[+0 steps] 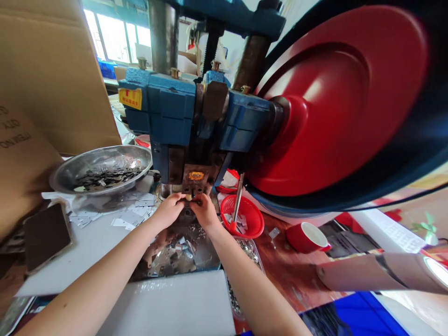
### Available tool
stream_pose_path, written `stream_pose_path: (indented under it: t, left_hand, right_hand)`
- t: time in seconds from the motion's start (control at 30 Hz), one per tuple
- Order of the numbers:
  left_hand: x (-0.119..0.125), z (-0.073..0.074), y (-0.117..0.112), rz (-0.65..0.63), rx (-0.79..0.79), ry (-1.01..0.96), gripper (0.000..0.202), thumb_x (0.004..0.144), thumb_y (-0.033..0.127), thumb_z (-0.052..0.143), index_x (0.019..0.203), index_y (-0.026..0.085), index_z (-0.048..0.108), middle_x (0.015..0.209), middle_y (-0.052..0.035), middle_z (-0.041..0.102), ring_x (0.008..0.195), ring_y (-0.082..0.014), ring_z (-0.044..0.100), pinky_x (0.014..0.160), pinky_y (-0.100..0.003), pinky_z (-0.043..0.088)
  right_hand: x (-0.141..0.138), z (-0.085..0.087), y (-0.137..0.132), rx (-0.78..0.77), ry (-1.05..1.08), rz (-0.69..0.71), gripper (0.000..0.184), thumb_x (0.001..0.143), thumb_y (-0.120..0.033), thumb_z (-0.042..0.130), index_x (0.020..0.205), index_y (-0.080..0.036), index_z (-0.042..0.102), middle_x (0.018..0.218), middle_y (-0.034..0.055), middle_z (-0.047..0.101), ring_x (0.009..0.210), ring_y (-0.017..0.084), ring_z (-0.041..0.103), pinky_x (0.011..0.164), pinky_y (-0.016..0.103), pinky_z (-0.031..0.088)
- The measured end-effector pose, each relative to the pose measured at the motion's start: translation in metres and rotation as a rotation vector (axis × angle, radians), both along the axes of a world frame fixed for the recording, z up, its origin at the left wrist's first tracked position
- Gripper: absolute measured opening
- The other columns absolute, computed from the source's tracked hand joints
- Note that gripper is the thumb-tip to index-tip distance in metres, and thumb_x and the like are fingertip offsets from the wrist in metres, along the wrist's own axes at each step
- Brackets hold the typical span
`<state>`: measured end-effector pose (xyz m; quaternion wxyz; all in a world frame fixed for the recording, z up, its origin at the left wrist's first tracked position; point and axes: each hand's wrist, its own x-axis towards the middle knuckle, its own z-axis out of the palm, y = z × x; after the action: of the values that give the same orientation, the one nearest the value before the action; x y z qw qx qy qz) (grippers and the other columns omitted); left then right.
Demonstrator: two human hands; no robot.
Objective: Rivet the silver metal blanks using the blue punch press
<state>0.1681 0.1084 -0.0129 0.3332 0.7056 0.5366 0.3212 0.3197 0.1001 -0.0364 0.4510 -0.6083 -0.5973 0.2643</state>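
Note:
Both hands are together at the foot of a blue punch press [171,112], just under its ram [197,179]. My left hand [170,211] is closed, its fingertips pinched near the die. Close beside it, my right hand [206,212] is closed too, thumb and fingers pressed together. Whatever sits between the fingertips is too small and covered to make out. Below the hands, several small flat metal pieces [175,256] lie on the press's dark base. More flat metal plates [131,214] are scattered on the white surface to the left of my left hand.
At left, a steel bowl [101,151] holds dark metal pieces, near a phone-like dark slab [49,238] and a cardboard box [52,70]. A big red flywheel [336,102] looms right. Below it are a red basket [257,224], a red mug [301,238] and a pinkish cylinder [360,273].

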Motion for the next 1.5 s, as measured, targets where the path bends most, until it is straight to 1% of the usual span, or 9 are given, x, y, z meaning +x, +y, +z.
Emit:
stream_pose_path:
  t: [0.3, 0.4, 0.53, 0.7, 0.93, 1.1, 1.23, 1.37, 1.5]
  left_hand:
    - [0.002, 0.001, 0.001, -0.006, 0.047, 0.019, 0.032, 0.079, 0.022, 0.047, 0.105, 0.022, 0.067, 0.110, -0.0028, 0.070, 0.106, -0.0213, 0.062, 0.098, -0.034, 0.045]
    - [-0.010, 0.007, -0.003, 0.038, 0.089, 0.021, 0.034, 0.081, 0.029, 0.048, 0.109, 0.021, 0.064, 0.113, -0.0053, 0.067, 0.107, -0.0229, 0.060, 0.096, -0.037, 0.044]
    - [-0.049, 0.016, -0.025, 0.091, 0.098, 0.071, 0.030, 0.080, 0.035, 0.050, 0.103, 0.023, 0.066, 0.108, -0.0055, 0.067, 0.098, -0.0236, 0.061, 0.086, -0.035, 0.047]
    - [-0.075, 0.010, -0.068, -0.095, -0.040, 0.384, 0.019, 0.081, 0.034, 0.052, 0.090, 0.030, 0.068, 0.092, -0.0009, 0.068, 0.082, -0.0210, 0.062, 0.071, -0.030, 0.045]
    - [-0.067, -0.005, -0.084, -0.083, 0.002, 0.439, 0.015, 0.082, 0.034, 0.052, 0.084, 0.026, 0.064, 0.093, -0.0036, 0.061, 0.087, -0.0226, 0.058, 0.073, -0.032, 0.043]
    - [-0.063, -0.005, -0.087, -0.087, 0.028, 0.409, 0.011, 0.081, 0.031, 0.052, 0.078, 0.025, 0.060, 0.092, -0.0020, 0.061, 0.085, -0.0212, 0.057, 0.072, -0.032, 0.043]
    - [-0.059, -0.004, -0.091, -0.055, 0.009, 0.377, 0.014, 0.083, 0.031, 0.049, 0.083, 0.027, 0.062, 0.082, 0.0004, 0.064, 0.076, -0.0197, 0.059, 0.065, -0.030, 0.043]
    - [-0.055, -0.002, -0.090, -0.002, 0.073, 0.230, 0.032, 0.087, 0.032, 0.043, 0.113, 0.032, 0.062, 0.100, -0.0014, 0.067, 0.089, -0.0206, 0.063, 0.076, -0.032, 0.048]
    - [-0.052, 0.005, -0.085, 0.022, 0.041, 0.124, 0.028, 0.088, 0.035, 0.043, 0.103, 0.030, 0.066, 0.103, -0.0022, 0.068, 0.092, -0.0213, 0.063, 0.081, -0.033, 0.050]
  right_hand:
    - [-0.005, 0.009, 0.000, 0.045, -0.041, 0.009, 0.014, 0.065, -0.017, 0.059, 0.078, -0.021, 0.062, 0.081, -0.0005, 0.060, 0.081, 0.018, 0.057, 0.080, 0.032, 0.047]
    - [-0.003, 0.010, -0.005, 0.074, -0.042, -0.001, 0.014, 0.068, -0.019, 0.058, 0.081, -0.020, 0.061, 0.083, 0.0009, 0.061, 0.082, 0.019, 0.058, 0.079, 0.032, 0.048]
    - [0.008, 0.009, -0.026, 0.130, -0.017, -0.037, 0.018, 0.078, -0.027, 0.053, 0.093, -0.019, 0.059, 0.093, 0.0048, 0.060, 0.086, 0.019, 0.058, 0.075, 0.031, 0.048]
    - [0.029, 0.010, -0.056, 0.120, -0.063, 0.054, 0.012, 0.082, -0.025, 0.050, 0.082, -0.021, 0.062, 0.084, 0.0034, 0.059, 0.079, 0.018, 0.059, 0.064, 0.027, 0.048]
    - [0.045, 0.003, -0.062, 0.180, -0.291, 0.102, 0.019, 0.087, -0.021, 0.047, 0.086, -0.020, 0.065, 0.088, 0.0065, 0.062, 0.085, 0.019, 0.060, 0.076, 0.031, 0.050]
    - [0.041, 0.005, -0.054, 0.246, -0.648, 0.115, 0.023, 0.088, -0.024, 0.052, 0.106, -0.022, 0.066, 0.097, 0.0091, 0.063, 0.092, 0.023, 0.056, 0.082, 0.035, 0.047]
    - [0.041, 0.007, -0.057, 0.262, -0.829, 0.188, 0.022, 0.089, -0.030, 0.056, 0.107, -0.024, 0.067, 0.101, 0.0089, 0.064, 0.094, 0.025, 0.053, 0.082, 0.037, 0.045]
    - [0.048, 0.002, -0.066, 0.299, -0.861, 0.285, 0.015, 0.089, -0.019, 0.056, 0.095, -0.026, 0.069, 0.091, 0.0059, 0.065, 0.088, 0.022, 0.054, 0.084, 0.036, 0.042]
    - [0.041, 0.006, -0.065, 0.295, -0.652, 0.167, 0.019, 0.091, -0.016, 0.050, 0.085, -0.022, 0.067, 0.083, 0.0045, 0.064, 0.081, 0.019, 0.054, 0.079, 0.033, 0.042]
